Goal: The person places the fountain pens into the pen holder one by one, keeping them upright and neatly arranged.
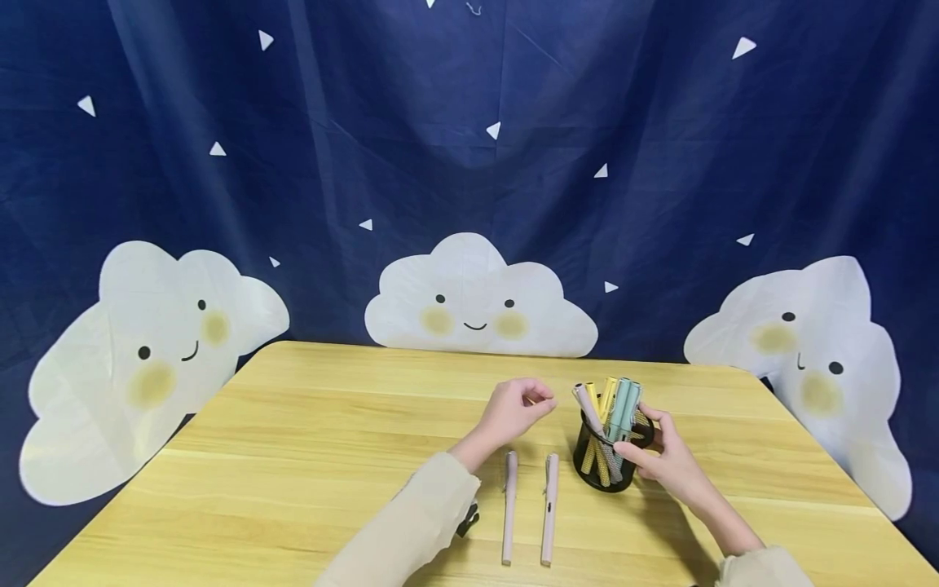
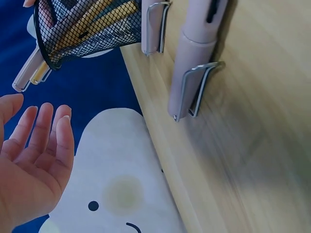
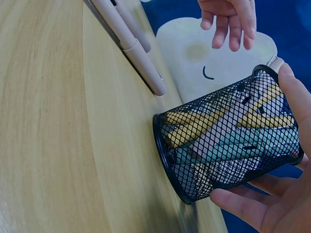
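Observation:
A black mesh pen cup (image 1: 596,465) stands on the table at centre right. It holds yellow pens (image 1: 607,397), teal pens (image 1: 622,405) and a pale lilac pen (image 1: 584,401). My right hand (image 1: 666,461) grips the cup from the right side, with thumb and fingers spread around its mesh (image 3: 228,141). Left of the cup, my left hand (image 1: 517,405) hovers apart from it, fingers loosely bent and holding nothing; the left wrist view shows the palm (image 2: 34,179). Two lilac pens, a left one (image 1: 509,509) and a right one (image 1: 549,509), lie side by side nearer the front.
The wooden table (image 1: 330,424) reaches back to a dark blue curtain (image 1: 469,179) with smiling white clouds and small white triangles. A small black piece (image 1: 468,519) shows beneath the left sleeve (image 1: 418,522).

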